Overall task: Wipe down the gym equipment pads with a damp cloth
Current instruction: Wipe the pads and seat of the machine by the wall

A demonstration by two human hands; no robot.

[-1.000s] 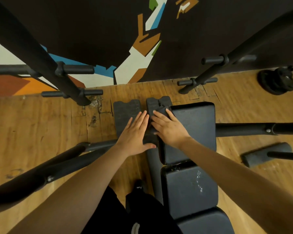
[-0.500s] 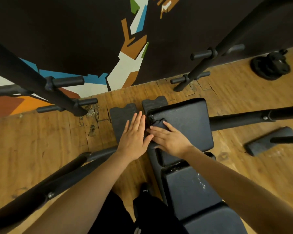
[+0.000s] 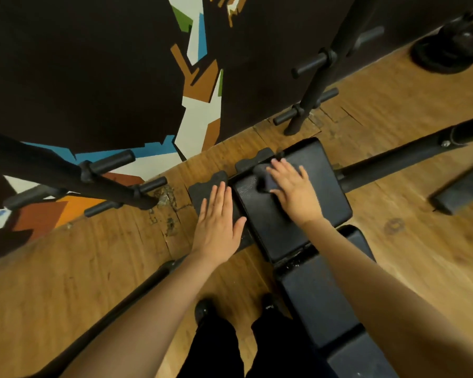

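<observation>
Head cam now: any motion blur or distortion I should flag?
Head view: right hand and the dark cloth under it smear with motion; left hand is sharper; wide-angle bends the rack posts; bench pad shows soft sheen, no hard glare.

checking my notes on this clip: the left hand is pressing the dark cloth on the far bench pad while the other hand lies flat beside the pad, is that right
Not quite: the head view shows the right hand pressing the dark cloth on the far bench pad. The left hand is the one lying flat beside the pad, fingers straight, with no cloth under it.
</observation>
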